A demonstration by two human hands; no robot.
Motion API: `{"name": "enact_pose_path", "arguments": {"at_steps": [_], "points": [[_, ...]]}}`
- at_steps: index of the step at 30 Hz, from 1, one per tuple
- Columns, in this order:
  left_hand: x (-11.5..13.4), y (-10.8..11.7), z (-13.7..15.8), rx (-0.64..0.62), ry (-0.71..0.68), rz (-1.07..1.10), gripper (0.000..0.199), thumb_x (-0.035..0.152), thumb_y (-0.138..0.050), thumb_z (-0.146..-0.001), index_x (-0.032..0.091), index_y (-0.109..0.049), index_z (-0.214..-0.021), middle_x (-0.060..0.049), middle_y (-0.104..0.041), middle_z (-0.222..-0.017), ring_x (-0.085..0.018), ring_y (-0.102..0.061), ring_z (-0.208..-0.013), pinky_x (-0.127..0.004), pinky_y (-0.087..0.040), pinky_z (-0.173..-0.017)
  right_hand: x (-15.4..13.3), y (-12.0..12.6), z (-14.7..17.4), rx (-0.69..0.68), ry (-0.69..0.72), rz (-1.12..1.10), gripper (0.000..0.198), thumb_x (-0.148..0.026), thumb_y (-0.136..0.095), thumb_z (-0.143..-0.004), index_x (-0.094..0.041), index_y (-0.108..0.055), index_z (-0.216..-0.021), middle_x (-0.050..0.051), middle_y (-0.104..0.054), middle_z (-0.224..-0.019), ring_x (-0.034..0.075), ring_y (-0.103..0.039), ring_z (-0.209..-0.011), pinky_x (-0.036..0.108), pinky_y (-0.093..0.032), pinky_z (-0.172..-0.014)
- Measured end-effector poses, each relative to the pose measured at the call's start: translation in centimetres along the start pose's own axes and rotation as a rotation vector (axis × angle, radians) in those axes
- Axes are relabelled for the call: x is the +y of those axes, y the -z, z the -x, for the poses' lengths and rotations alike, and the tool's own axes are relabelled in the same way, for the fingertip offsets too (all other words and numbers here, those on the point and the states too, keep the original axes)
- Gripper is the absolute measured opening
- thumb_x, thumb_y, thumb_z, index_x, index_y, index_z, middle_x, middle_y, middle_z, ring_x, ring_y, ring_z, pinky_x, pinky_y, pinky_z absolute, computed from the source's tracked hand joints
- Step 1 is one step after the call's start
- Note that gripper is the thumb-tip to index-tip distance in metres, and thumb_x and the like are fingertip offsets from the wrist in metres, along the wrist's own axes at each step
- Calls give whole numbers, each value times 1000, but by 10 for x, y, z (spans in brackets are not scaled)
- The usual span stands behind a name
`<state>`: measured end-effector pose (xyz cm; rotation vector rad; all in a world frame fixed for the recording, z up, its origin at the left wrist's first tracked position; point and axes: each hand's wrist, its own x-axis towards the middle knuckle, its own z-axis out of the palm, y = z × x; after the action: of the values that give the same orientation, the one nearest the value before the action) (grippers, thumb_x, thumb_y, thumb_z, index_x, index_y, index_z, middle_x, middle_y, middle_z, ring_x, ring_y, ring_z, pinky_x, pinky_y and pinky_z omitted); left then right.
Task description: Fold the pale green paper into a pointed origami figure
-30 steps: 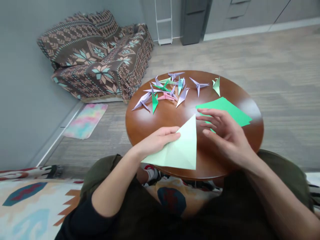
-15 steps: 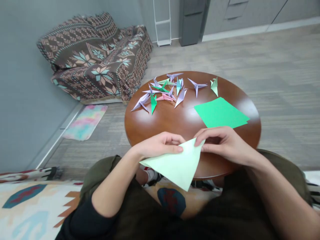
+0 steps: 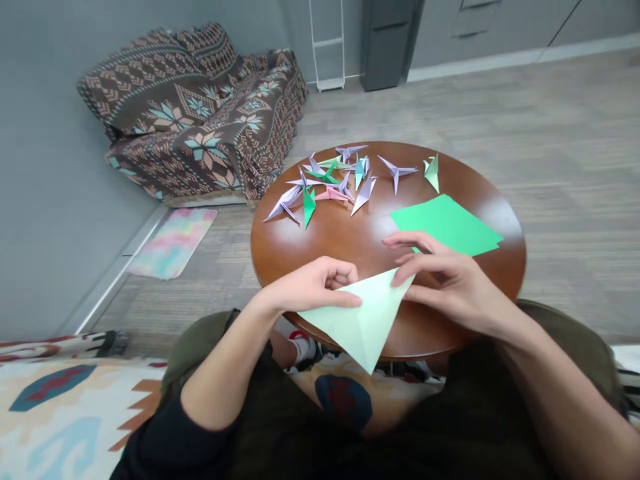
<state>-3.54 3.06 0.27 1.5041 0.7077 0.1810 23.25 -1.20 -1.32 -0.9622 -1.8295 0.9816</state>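
Note:
A pale green sheet of origami paper (image 3: 367, 323), folded into a triangle with one corner pointing down at me, is held over the near edge of the table. My left hand (image 3: 320, 287) grips its upper left side, thumb lying on top and fingers curled behind. At the upper right corner, my right hand (image 3: 445, 277) pinches the paper between thumb and a finger, its other fingers lifted and spread. Beyond my right hand lies a small stack of bright green paper (image 3: 450, 223) on the table.
Several folded paper cranes in purple, green, blue and pink, among them a pink crane (image 3: 333, 194), stand on the far left of the round brown table (image 3: 360, 250). A light green crane (image 3: 432, 173) stands farther right. Behind is a sofa (image 3: 200, 127) under a patterned cover.
The paper has turned slightly and its lower corner has risen a little. Fingers of my right hand have lifted and spread, while its pinch on the corner stays.

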Motion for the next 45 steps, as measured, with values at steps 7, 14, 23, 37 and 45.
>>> {"name": "enact_pose_path", "arguments": {"at_steps": [7, 14, 23, 37, 45], "points": [[-3, -6, 1, -102, 25, 164, 43, 45, -79, -86, 21, -51, -107, 2, -65, -80, -9, -53, -57, -19, -37, -51, -2, 4, 0, -298, -114, -142, 18, -39, -77, -92, -23, -82, -87, 6, -80, -89, 22, -75, -85, 33, -57, -81], [10, -14, 2, 35, -133, -239, 28, 44, -65, -97, 17, -68, -105, -4, -67, -95, -16, -59, -86, -26, -45, -77, -3, -5, -1, -127, -233, -95, 22, -43, -82, -84, -21, -84, -80, 6, -83, -83, 23, -76, -75, 33, -59, -72], [18, -35, 7, 289, -97, -703, 15, 26, -70, -85, 21, -65, -98, -4, -70, -98, -24, -65, -92, -32, -44, -84, -2, -16, -1, -97, -194, 26, 16, -36, -75, -91, -24, -85, -86, 4, -85, -86, 24, -77, -77, 34, -57, -73], [18, -31, 7, 388, -195, -602, 25, 33, -61, -99, 17, -71, -83, -5, -73, -87, -18, -65, -80, -28, -44, -76, -11, -20, -1, 4, -132, 47, 19, -39, -78, -90, -25, -83, -79, 3, -82, -81, 22, -74, -72, 32, -56, -66], [17, -25, 10, 423, -147, -504, 23, 30, -70, -93, 16, -74, -75, -5, -79, -84, -19, -70, -76, -29, -47, -74, -6, -14, 2, 179, -244, 17, 20, -40, -84, -84, -24, -77, -74, 5, -81, -80, 20, -71, -66, 29, -55, -58]]}}
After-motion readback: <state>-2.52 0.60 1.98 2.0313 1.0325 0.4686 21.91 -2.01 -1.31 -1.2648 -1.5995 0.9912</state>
